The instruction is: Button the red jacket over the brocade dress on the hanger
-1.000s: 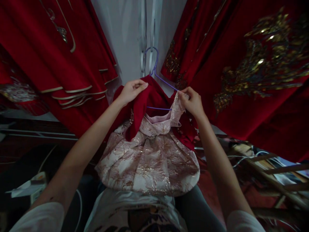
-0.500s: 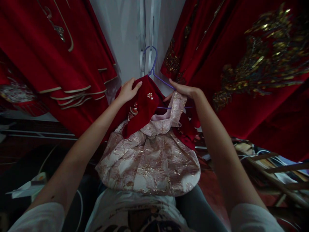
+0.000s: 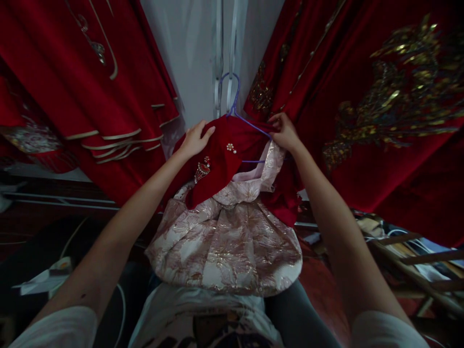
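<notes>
- Overall, a dim room: a pale, smooth upright surface [image 3: 181, 58] backs the scene, flanked by red hanging garments with cream edging [image 3: 119, 96] at left and red cloth bearing gold sequinned ornament [image 3: 395, 101] at right; a brown wooden frame [image 3: 416, 258] stands at lower right.
- Counted at centre: one thin purple hanger [image 3: 253, 126], its hook at two pale vertical strips [image 3: 232, 48]; one pale pink brocade dress with metallic pattern [image 3: 232, 251]; one dark red velvety garment [image 3: 215, 179], with two jewelled ornaments plainly seen, a flower-shaped cluster [image 3: 231, 148] and a fan-shaped piece [image 3: 202, 169].
- Position: the dress spreads just above the lap, the red garment lying about its top and over the hanger.
- Left hand [image 3: 197, 138]: forearm angled inward, thumb apart from the fingers, resting on the red shoulder; whether cloth is gripped cannot be told.
- Right hand [image 3: 282, 131]: fingers bent, partly closed, at the hanger's right shoulder near the dress strap [image 3: 273, 159]; a firm hold cannot be confirmed.
</notes>
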